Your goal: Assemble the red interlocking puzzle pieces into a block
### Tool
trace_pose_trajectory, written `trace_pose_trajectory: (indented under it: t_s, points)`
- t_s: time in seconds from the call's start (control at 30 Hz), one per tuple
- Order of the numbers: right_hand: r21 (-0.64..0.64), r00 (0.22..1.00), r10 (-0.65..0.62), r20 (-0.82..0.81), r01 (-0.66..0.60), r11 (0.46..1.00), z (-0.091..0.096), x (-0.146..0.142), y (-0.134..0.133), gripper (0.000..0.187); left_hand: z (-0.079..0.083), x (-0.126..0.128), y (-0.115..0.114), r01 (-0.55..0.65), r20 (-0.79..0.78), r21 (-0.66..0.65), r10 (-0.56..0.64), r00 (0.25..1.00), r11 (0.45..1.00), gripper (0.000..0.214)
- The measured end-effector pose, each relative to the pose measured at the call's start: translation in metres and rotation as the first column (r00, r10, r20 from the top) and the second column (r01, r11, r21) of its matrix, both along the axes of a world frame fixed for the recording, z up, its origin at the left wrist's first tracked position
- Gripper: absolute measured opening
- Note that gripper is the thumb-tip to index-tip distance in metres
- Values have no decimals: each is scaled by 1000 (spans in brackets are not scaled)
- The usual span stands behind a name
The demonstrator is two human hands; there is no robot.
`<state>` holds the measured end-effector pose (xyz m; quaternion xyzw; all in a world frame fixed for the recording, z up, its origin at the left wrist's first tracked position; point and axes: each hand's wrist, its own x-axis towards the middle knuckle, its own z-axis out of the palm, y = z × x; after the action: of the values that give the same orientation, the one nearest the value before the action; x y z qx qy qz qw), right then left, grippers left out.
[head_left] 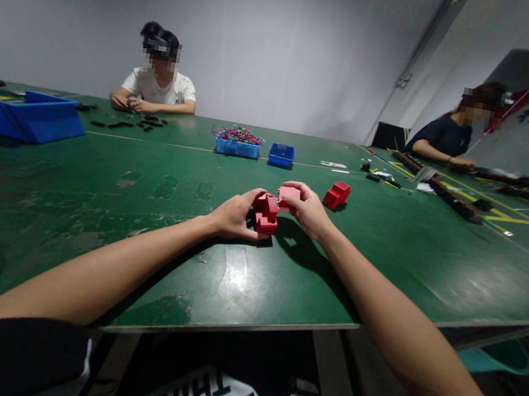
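My left hand (237, 214) is closed around a red block-like plastic part (266, 215) with a notched side, held low over the table. Between the thumb and fingers of my right hand (310, 209) is a lighter pinkish-red flat piece (288, 195), with small pins or prongs on its left edge. The two pieces are very close together; whether they touch I cannot tell. To the right of my right hand, a second red block-like part (336, 195) lies on the table by itself.
Across the green table (171, 270) stand a blue tray of colourful small parts (237, 148), a smaller blue tray (282, 155) and a large blue bin (29, 118). Black pieces (145, 124) lie before a person (161, 87); another person (444, 137) works at right beside a long dark strip (451, 199).
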<state>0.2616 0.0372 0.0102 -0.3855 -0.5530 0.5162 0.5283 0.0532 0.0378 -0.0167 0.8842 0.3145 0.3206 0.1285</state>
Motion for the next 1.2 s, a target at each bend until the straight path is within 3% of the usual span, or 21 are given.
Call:
trace_pose_trajectory:
  t_s: [0.1, 0.27, 0.43, 0.67, 1.2]
  points:
    - [43, 997, -4, 81, 0, 999, -3, 0, -1, 49, 1, 0, -2, -9, -4, -17, 9, 1000, 1000, 93]
    - [86, 994, -16, 107, 7, 996, -4, 1, -1, 56, 1, 0, -1, -17, -18, 1, 17, 1000, 1000, 94]
    - [65, 1000, -3, 8, 3, 998, 0, 0, -2, 53, -2, -1, 2, -14, -11, 22, 14, 1000, 1000, 95]
    - [145, 994, -71, 87, 58, 988, 5, 1, -6, 53, -2, -1, 2, 0, -2, 20, 0, 1000, 1000, 94]
    - [146, 995, -57, 84, 45, 988, 6, -2, -6, 49, 0, 0, 0, 2, 8, -23, -1, 1000, 1000, 91]
